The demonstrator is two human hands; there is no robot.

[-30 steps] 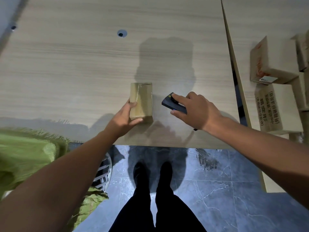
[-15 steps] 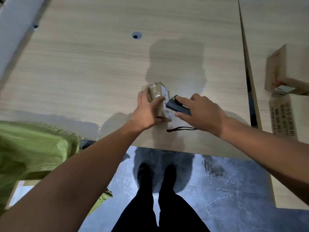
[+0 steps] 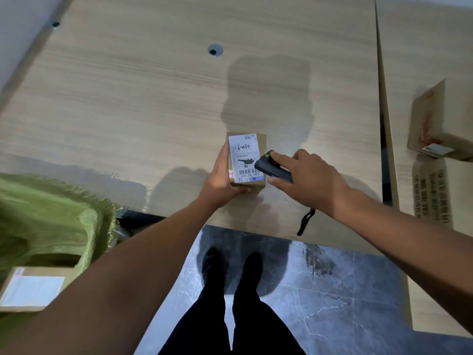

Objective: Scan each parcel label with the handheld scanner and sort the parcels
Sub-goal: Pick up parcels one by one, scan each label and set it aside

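Parcel: small brown parcel [image 3: 260,181] lies flat on the counter [image 3: 128,98], close to its front edge, straight at 12 o'clock from the person's shoes [image 3: 212,262].
Label: white label [image 3: 244,156] faces up and covers most of the top; its barcode is at the 6 o'clock end.
Left hand: left hand [image 3: 220,180] grips the parcel from the 9 o'clock side. The thumb lies along the left edge and the other fingers [image 3: 242,190] are curled round the near end.
Scanner: dark scanner [image 3: 272,166] is at 3 o'clock of the parcel, with its front tip over the right edge of the label, and it points toward 10 o'clock.
Right hand: right hand [image 3: 309,178] holds the scanner. The index finger is stretched along the top and the thumb presses the near side; the other fingers are bent.
Strap: black strap [image 3: 305,221] hangs from under the right wrist toward 6 o'clock.
Sack: green woven sack [image 3: 51,221] is at 8 o'clock, beside the counter. A box [image 3: 30,288] with a white label shows at its lower edge; I cannot tell if it is inside.
Second counter: second counter [image 3: 422,47] is at 3 o'clock, behind a narrow gap, and it carries cardboard boxes [image 3: 432,119].
Floor: grey marbled floor [image 3: 345,290] is at 6 o'clock.
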